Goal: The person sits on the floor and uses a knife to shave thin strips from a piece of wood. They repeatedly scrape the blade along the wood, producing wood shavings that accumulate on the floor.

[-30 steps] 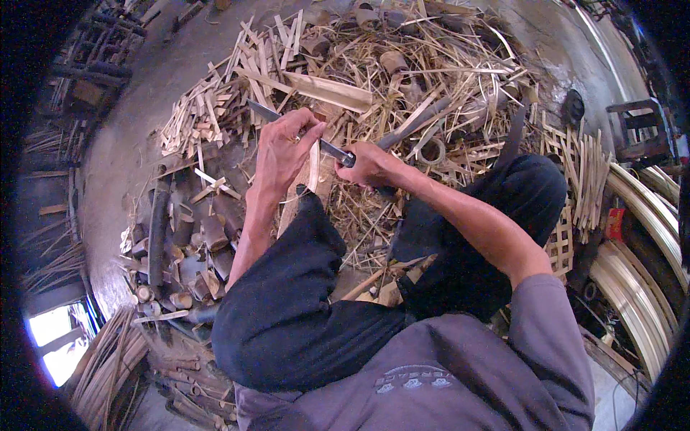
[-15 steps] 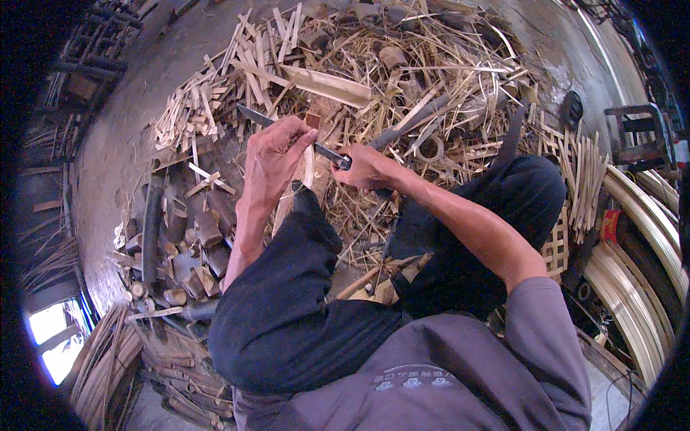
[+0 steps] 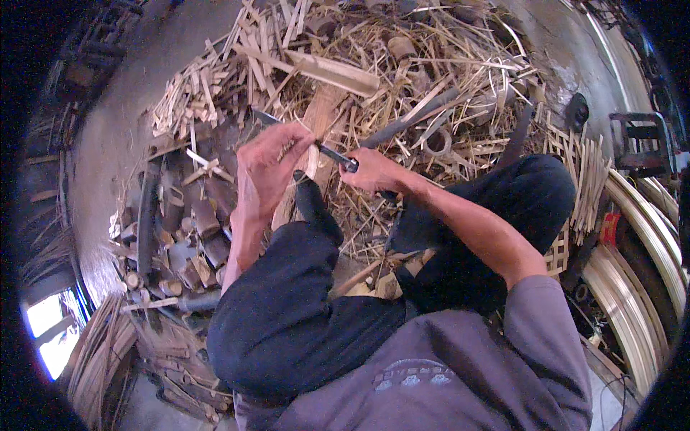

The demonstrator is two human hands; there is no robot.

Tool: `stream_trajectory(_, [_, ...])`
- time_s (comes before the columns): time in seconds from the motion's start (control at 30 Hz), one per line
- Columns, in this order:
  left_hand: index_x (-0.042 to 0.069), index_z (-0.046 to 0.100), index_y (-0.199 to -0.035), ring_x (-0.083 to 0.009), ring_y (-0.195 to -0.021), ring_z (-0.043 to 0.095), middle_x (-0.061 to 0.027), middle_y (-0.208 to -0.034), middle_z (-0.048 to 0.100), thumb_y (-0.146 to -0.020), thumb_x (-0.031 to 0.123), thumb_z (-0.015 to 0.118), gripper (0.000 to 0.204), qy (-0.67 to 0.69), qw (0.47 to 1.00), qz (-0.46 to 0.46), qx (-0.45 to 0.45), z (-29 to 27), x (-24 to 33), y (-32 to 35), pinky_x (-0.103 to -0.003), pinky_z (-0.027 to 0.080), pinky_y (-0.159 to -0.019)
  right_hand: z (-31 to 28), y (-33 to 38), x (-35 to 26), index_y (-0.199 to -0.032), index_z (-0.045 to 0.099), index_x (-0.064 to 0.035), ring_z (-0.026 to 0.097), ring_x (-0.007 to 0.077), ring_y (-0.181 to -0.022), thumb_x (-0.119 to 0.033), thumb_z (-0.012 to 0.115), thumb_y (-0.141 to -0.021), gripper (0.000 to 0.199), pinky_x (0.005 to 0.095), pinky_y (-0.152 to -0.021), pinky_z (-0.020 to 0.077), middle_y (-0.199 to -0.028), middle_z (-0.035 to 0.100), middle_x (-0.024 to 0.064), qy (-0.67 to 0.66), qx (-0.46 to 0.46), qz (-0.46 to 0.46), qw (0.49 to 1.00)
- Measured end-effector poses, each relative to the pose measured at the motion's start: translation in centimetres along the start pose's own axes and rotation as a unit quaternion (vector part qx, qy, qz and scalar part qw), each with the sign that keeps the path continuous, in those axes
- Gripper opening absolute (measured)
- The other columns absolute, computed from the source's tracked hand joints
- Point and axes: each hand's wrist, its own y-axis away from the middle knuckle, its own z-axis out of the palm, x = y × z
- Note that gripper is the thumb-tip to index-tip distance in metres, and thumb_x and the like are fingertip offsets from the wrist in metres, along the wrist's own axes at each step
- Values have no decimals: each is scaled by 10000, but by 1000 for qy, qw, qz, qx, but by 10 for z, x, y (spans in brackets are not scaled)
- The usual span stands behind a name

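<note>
My right hand (image 3: 370, 171) is wrapped round the handle of a long knife (image 3: 333, 153). Its dark blade slants up and to the left, passing behind my left fingers, with the tip showing beyond them. My left hand (image 3: 269, 165) is closed in a pinch beside the blade, its fingers slightly smeared by motion. What it pinches is hidden or too thin to name. Below the blade, a pale wooden block (image 3: 323, 108) runs between my legs, partly covered by my left hand and the knife.
Split bamboo pieces (image 3: 190, 97) are heaped at the far left, beside a split bamboo trough (image 3: 338, 74). Shavings (image 3: 431, 65) spread across the far middle. Short bamboo logs (image 3: 205, 219) lie at left. Long pale strips (image 3: 625, 302) curve along the right, near a dark metal frame (image 3: 640, 144).
My left hand has shifted slightly left and down, and the knife a little right and down. A small brown piece at my left fingertips no longer shows; more of the wooden block does.
</note>
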Motion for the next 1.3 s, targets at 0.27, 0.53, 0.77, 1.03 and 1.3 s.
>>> stream_trajectory(0.27, [26,602,-937,-156,-674,586,-71,-740,624,-871,317,680,308,146,977,-151,-35,25,-43,-25,-310,472,-675,23,-21,15,-895,624,-14,529,170,-610,-251,611,-801,256,330,-603,461,-654,574,74,-13,8,-2,1000])
stream_trajectory(0.53, [36,547,-905,-192,-587,556,-83,-664,588,-989,288,488,272,77,993,-87,-38,39,-62,-16,-322,432,-566,23,-24,10,-868,652,-29,572,161,-593,-217,627,-785,207,337,-588,468,-675,633,93,15,8,14,1000])
stream_trajectory(0.77, [42,523,-911,-269,-618,616,-99,-664,597,-967,227,521,194,38,996,-76,-40,34,-49,-17,-362,446,-568,12,-16,-9,-864,668,-30,578,201,-567,-270,621,-783,257,360,-578,474,-666,640,137,43,19,34,998])
stream_trajectory(1.03, [17,519,-923,-264,-617,613,-118,-669,597,-957,176,529,163,28,995,-88,-39,26,-38,-13,-357,453,-573,19,-9,-5,-862,656,-14,572,250,-561,-266,617,-794,263,383,-592,479,-654,628,168,16,30,-17,999])
stream_trajectory(1.3, [24,540,-950,-230,-655,620,-96,-725,601,-965,172,516,151,1,995,-95,-43,27,-37,-1,-327,471,-616,21,-8,-5,-865,651,-20,622,267,-624,-254,623,-777,251,385,-615,479,-712,642,174,15,6,-6,1000])
